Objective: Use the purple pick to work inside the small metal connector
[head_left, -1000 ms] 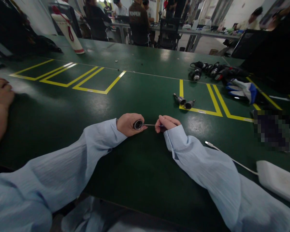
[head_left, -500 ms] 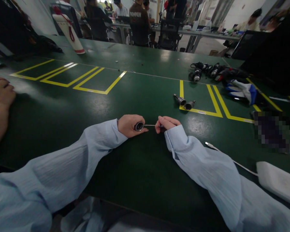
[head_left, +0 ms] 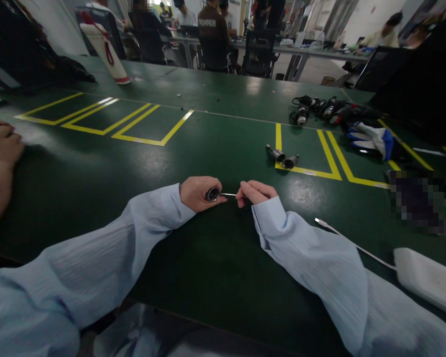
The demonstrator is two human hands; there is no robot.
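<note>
My left hand (head_left: pixel 199 193) is closed around a dark metal hole saw (head_left: pixel 212 194), its round hollow end facing me. A thin metal rod (head_left: pixel 228 195) runs from beside the hole saw into the closed fingers of my right hand (head_left: pixel 256 192). The rod's far end is hidden in that hand, and whether its tip touches the hole saw I cannot tell. Beyond my right hand, two more cup-shaped hole saws with shanks lie together on the yellow tape: one on the left (head_left: pixel 276 154) and one on the right (head_left: pixel 291 162).
Dark cabled tools (head_left: pixel 302 117) and a blue-and-white glove (head_left: pixel 371 141) lie at the back right of the green table (head_left: pixel 223 258). A white adapter (head_left: pixel 427 277) with a cable (head_left: pixel 336 229) is at right. Another person's hand (head_left: pixel 2 153) rests at left. A tall bottle (head_left: pixel 106 47) stands behind.
My right hand has moved slightly left, towards my left hand, and a shorter length of the rod shows between them. The hole saw stays in my left hand.
</note>
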